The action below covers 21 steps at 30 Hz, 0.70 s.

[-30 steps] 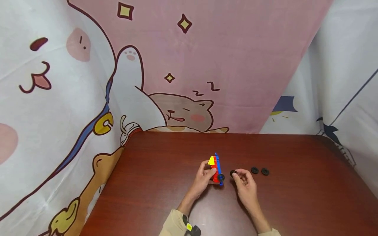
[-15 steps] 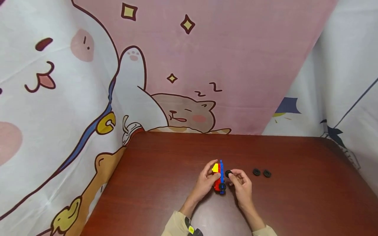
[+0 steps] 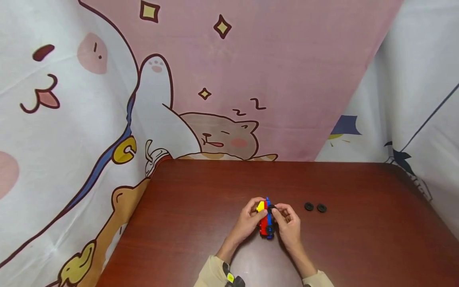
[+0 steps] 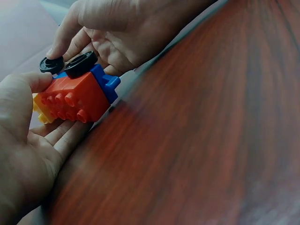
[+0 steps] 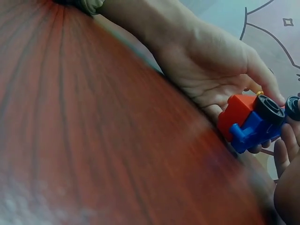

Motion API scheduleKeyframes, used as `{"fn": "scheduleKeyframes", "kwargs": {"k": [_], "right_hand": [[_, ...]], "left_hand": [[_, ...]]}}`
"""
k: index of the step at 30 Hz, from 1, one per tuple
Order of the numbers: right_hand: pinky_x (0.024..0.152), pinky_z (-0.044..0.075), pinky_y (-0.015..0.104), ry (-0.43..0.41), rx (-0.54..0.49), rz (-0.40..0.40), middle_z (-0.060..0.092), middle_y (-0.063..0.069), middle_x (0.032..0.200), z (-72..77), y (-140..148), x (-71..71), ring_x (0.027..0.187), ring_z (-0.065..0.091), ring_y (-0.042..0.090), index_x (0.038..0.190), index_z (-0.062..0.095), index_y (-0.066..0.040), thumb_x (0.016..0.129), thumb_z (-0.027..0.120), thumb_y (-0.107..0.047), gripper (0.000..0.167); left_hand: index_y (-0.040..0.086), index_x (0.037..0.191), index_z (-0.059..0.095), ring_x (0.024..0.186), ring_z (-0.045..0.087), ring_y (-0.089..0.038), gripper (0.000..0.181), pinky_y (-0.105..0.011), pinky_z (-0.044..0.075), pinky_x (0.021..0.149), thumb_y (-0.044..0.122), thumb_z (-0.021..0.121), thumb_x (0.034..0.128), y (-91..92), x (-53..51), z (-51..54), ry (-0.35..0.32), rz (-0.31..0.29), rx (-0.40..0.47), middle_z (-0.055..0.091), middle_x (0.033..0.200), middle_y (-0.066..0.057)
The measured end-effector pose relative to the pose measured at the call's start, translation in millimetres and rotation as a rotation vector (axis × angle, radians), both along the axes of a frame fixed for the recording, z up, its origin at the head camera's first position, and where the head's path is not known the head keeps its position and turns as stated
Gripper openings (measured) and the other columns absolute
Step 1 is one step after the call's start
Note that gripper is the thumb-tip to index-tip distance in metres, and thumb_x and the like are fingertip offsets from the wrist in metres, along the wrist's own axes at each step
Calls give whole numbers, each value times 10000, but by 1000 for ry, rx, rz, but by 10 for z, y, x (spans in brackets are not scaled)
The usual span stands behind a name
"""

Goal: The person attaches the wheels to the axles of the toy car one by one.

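Note:
A toy vehicle of red, yellow and blue plastic blocks (image 3: 263, 227) is gripped in my left hand (image 3: 246, 220), thumb on one side and fingers beneath and behind. One black wheel (image 4: 80, 64) sits on the side of its blue base (image 5: 253, 133). With thumb and fingers my right hand (image 3: 289, 225) pinches a second black wheel (image 4: 51, 64) against the same side, near the yellow end. Whether that wheel is fixed on an axle I cannot tell. The far side of the vehicle is hidden.
Two loose black wheels (image 3: 315, 207) lie on the brown wooden table (image 3: 362, 231) right of my right hand. Cloth with cartoon animals (image 3: 229, 135) hangs behind the table and along its sides.
My right hand has moved left with the wheel until it meets the toy vehicle's side. My left hand has lowered the vehicle slightly towards me. The two loose wheels have stayed put.

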State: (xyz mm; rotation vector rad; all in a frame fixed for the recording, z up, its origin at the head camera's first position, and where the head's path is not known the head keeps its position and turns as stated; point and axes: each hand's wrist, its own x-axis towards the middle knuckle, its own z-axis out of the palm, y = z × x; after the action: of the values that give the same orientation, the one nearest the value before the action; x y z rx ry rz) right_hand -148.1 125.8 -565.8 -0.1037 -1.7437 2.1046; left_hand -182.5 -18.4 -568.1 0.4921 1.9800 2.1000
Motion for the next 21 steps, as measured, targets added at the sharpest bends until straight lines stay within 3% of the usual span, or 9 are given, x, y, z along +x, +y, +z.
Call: {"fn": "scheduleKeyframes", "kwargs": {"k": [6,11,16,21], "right_hand": [[551,492,164,-30,11,-27,646,-56,794,-1,5,-5,647,595,62,1015,624,125,914,668,22,150],[567,474,150,-63,37,-7,621,-59,805,-1,-3,-2,661,558,38,1015,609,111,937,659,-20,160],[514,439,189,-96,121,63,569,-72,749,-9,8,5,613,504,36,1027,590,85,964,631,-48,153],[539,462,211,-102,184,151,593,-70,797,-5,33,29,651,532,67,1099,609,62,998,581,-68,168]], "left_hand": [[192,1393,553,893,658,-77,414,-179,547,774,129,618,990,-9,-15,-8,19,-32,-3,652,1209,-152],[160,1386,554,842,660,-59,416,-171,537,704,116,631,980,-16,-5,-26,24,-67,2,650,1192,-157],[105,1290,574,779,633,-35,303,-164,510,657,179,612,999,-24,4,2,24,-42,-15,664,1117,-151],[27,1211,565,765,644,-22,248,-177,533,660,165,594,1007,-13,2,3,12,-43,-35,668,1080,-258]]}}
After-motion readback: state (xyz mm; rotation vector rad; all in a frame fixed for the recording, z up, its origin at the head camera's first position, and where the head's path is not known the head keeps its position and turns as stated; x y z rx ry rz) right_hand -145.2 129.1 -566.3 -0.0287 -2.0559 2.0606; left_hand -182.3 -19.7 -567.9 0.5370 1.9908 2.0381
